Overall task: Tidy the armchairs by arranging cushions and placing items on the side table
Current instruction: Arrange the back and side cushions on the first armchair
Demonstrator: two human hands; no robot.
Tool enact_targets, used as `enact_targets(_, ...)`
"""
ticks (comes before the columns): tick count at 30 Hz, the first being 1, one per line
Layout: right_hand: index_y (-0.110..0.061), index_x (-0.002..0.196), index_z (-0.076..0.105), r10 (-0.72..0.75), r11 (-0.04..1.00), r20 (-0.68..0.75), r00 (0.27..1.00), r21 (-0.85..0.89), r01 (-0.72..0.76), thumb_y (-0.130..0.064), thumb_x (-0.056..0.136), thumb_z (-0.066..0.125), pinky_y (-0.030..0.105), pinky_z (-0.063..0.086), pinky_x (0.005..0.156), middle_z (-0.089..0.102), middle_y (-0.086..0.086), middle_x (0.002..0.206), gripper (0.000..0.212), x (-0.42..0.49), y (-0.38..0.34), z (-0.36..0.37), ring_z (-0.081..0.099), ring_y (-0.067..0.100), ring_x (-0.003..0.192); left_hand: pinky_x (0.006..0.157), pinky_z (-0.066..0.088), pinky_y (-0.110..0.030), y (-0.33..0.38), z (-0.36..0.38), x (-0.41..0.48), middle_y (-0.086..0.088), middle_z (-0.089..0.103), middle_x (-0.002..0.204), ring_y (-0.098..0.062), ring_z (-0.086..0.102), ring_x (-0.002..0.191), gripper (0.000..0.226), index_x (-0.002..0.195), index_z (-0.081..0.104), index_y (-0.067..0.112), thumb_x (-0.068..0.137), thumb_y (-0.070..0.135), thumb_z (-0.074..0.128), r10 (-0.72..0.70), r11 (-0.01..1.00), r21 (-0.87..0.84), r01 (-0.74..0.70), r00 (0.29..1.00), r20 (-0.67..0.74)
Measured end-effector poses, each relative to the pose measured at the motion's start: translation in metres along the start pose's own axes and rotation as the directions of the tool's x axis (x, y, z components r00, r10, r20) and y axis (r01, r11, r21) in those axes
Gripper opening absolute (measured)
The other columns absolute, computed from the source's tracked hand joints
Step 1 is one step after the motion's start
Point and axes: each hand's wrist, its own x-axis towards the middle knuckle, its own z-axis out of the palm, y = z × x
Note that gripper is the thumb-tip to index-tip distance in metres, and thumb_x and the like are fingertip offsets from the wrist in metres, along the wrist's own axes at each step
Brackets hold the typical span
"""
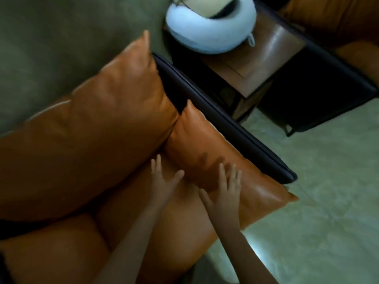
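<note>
Seen from above at a tilt, two bare forearms reach in from the bottom edge over an orange leather armchair. The left hand [164,184] hangs over the seat cushion [170,226] where it meets the side cushion, fingers straight and spread, holding nothing. The right hand [224,194] is just beside it, its fingers also straight and fanned, palm facing the small side cushion [207,140]. A finger shadow falls on the leather just beyond the fingertips, so the palm seems slightly off the surface, though blur makes contact impossible to tell. This side cushion, the thing being arranged, stands on its long edge against the dark armrest [225,119], its near corner poking out past the armrest's front end over the pale floor [307,181]. Its far end touches the large back cushion [88,136]. The step in hand looks like settling the side cushion straight. To do it well, keep both palms flat and push it back along the armrest until the near corner no longer overhangs, with the left hand steadying the lower edge so it does not tip onto the seat. Beyond the armrest, a wooden side table [274,50] holds a pale blue neck pillow [205,37] with a cream object [205,6] inside its ring, too cropped to name. Farthest right is part of a second armchair [332,21].
</note>
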Motion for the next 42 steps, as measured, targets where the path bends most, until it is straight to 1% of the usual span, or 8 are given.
enact_targets(3, -0.042, 0.158, 0.002, -0.168, 0.978, 0.138, 0.976, 0.147, 0.147, -0.048, 0.093, 0.067, 0.048, 0.013, 0.125, -0.015, -0.015, 0.165, 0.092, 0.020, -0.053, 0.006, -0.016, 0.016, 0.155, 0.118, 0.019, -0.030, -0.019, -0.073, -0.011, 0.002, 0.005, 0.168, -0.012, 0.011, 0.152, 0.100, 0.161, 0.014, 0.028, 0.083, 0.044, 0.075, -0.005, 1.000, 0.026, 0.009, 0.989, -0.150)
enact_targets(7, -0.049, 0.154, 0.003, -0.229, 0.958, 0.241, 0.943, 0.228, 0.174, -0.053, 0.091, 0.066, 0.051, 0.019, 0.124, -0.012, -0.018, 0.165, 0.089, 0.056, -0.117, 0.030, -0.010, 0.017, 0.156, 0.119, 0.030, -0.048, -0.049, -0.165, -0.022, -0.001, 0.018, 0.167, -0.023, 0.024, 0.151, 0.113, 0.161, 0.007, 0.031, 0.073, 0.067, 0.068, -0.335, 0.899, -0.398, 0.180, 0.870, -0.363)
enact_targets(12, -0.039, 0.159, 0.018, -0.493, 0.867, 0.228, 0.839, 0.045, 0.497, -0.065, 0.086, 0.057, 0.065, 0.018, 0.119, -0.002, 0.001, 0.169, 0.086, 0.129, -0.200, 0.076, -0.004, 0.039, 0.155, 0.118, 0.025, -0.057, -0.064, -0.255, -0.018, -0.001, -0.006, 0.169, -0.029, 0.000, 0.155, 0.111, 0.161, 0.012, 0.029, 0.074, 0.064, 0.072, -0.010, 0.983, 0.124, 0.136, 0.709, -0.705)
enact_targets(17, -0.035, 0.158, 0.025, -0.784, 0.544, 0.276, 0.556, -0.127, 0.830, -0.065, 0.094, 0.042, 0.062, -0.002, 0.120, 0.015, 0.002, 0.169, 0.073, 0.170, -0.332, 0.118, -0.001, 0.033, 0.157, 0.116, -0.007, -0.060, -0.040, -0.317, 0.056, -0.003, -0.004, 0.170, -0.028, -0.010, 0.156, 0.105, 0.160, 0.013, 0.035, 0.075, 0.083, 0.052, 0.332, 0.720, 0.691, 0.068, 0.840, -0.428)
enact_targets(22, -0.039, 0.159, 0.020, -0.723, 0.234, 0.614, 0.316, -0.212, 0.949, -0.070, 0.098, 0.024, 0.058, -0.007, 0.123, 0.019, -0.003, 0.169, 0.069, 0.189, -0.353, 0.173, 0.001, 0.024, 0.157, 0.118, -0.006, -0.068, -0.040, -0.322, 0.123, 0.005, -0.006, 0.170, -0.023, -0.011, 0.156, 0.114, 0.158, 0.002, 0.042, 0.066, 0.094, 0.044, 0.184, 0.609, 0.791, 0.059, 0.960, -0.213)
enact_targets(33, -0.035, 0.155, 0.035, -0.649, 0.401, 0.476, 0.593, -0.448, 0.799, -0.068, 0.096, 0.023, 0.055, 0.006, 0.123, 0.029, 0.006, 0.165, 0.069, 0.357, -0.296, 0.095, 0.018, 0.030, 0.154, 0.119, -0.002, -0.061, -0.084, -0.384, 0.099, -0.002, 0.013, 0.169, -0.026, 0.005, 0.156, 0.103, 0.159, 0.014, 0.037, 0.075, 0.096, 0.024, 0.010, 0.680, 0.633, 0.370, 0.859, -0.513)
enact_targets(38, -0.037, 0.155, 0.028, -0.397, 0.676, 0.382, 0.834, -0.493, 0.548, -0.073, 0.088, 0.022, 0.065, 0.004, 0.120, 0.021, 0.006, 0.167, 0.076, 0.373, -0.280, 0.055, 0.012, 0.035, 0.154, 0.119, 0.004, -0.065, -0.112, -0.426, 0.058, -0.003, 0.017, 0.168, -0.025, 0.009, 0.155, 0.095, 0.158, 0.025, 0.032, 0.083, 0.088, 0.009, -0.055, 0.652, 0.644, 0.400, 0.872, -0.486)
enact_targets(42, -0.033, 0.156, 0.029, -0.510, 0.650, 0.344, 0.788, -0.446, 0.615, -0.066, 0.094, 0.033, 0.068, 0.001, 0.117, 0.018, 0.010, 0.167, 0.070, 0.347, -0.301, 0.065, 0.007, 0.041, 0.154, 0.117, -0.003, -0.067, -0.089, -0.430, 0.076, -0.010, 0.021, 0.166, -0.030, 0.003, 0.156, 0.082, 0.155, 0.031, 0.032, 0.091, 0.081, 0.017, -0.022, 0.646, 0.637, 0.420, 0.845, -0.535)
